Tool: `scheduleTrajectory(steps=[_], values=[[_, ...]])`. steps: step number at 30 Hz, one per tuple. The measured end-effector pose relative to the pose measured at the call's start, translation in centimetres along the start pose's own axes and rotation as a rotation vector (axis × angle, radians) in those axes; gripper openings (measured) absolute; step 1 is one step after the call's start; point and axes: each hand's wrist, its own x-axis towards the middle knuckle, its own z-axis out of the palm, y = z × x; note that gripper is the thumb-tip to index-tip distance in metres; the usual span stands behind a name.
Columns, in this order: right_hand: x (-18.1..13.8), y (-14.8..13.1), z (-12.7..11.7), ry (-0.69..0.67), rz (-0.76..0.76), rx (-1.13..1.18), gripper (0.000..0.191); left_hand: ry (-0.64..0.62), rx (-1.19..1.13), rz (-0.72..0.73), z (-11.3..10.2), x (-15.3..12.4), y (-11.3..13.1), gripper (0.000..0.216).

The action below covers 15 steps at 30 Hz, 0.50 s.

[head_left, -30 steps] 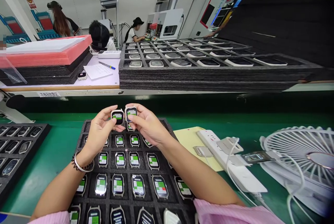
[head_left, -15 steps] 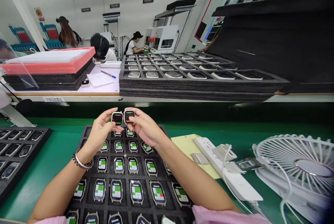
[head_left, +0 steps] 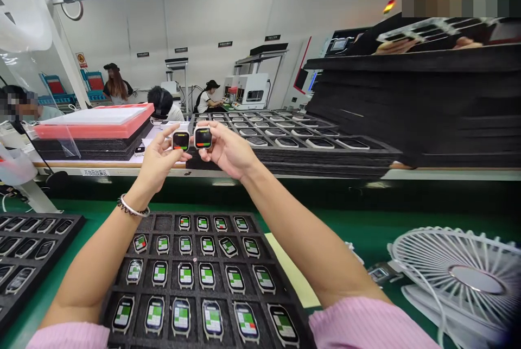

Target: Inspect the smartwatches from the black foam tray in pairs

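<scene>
My left hand [head_left: 158, 158] pinches a smartwatch without a strap [head_left: 180, 141] by its edges, its lit screen facing me. Beside it, my right hand [head_left: 228, 149] grips a second strapless smartwatch [head_left: 203, 137], also lit, with a red and green bar low on the screen. Both are held up side by side, slightly apart, level with the shelf edge. Below my forearms lies a black foam tray [head_left: 165, 222] whose pockets hold several watch bodies, most showing green and white screens, a few with a red patch. Two pockets at its far left corner hold no watch.
Another foam tray [head_left: 75, 228] of dark-screened watches lies at left. Stacked trays [head_left: 293, 162] fill the raised shelf, beside a red foam stack [head_left: 93, 126]. A white fan [head_left: 468, 278] stands at right. A person's hands [head_left: 396, 46] hold a clear tray above the black stack.
Both hands have risen with the two watches, away from the tray and up to shelf height. The view has tilted upward, and the tray's far row now shows. A person's hands have appeared at upper right.
</scene>
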Motion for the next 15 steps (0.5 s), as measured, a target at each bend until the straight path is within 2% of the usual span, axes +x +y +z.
scheduleTrajectory(steps=[4, 10, 15], values=[[1.8, -2.0, 0.3, -0.051, -0.113, -0.056, 0.017, -0.019, 0.041, 0.135, 0.6, 2.5, 1.0, 0.066], [2.4, -3.9, 0.2, -0.147, -0.226, -0.118, 0.046, -0.081, 0.033, 0.246, 1.0, 4.2, 2.6, 0.067], [3.0, -5.2, -0.1, -0.232, -0.273, -0.180, 0.057, -0.112, 0.044, 0.317, 1.1, 5.3, 3.4, 0.069]])
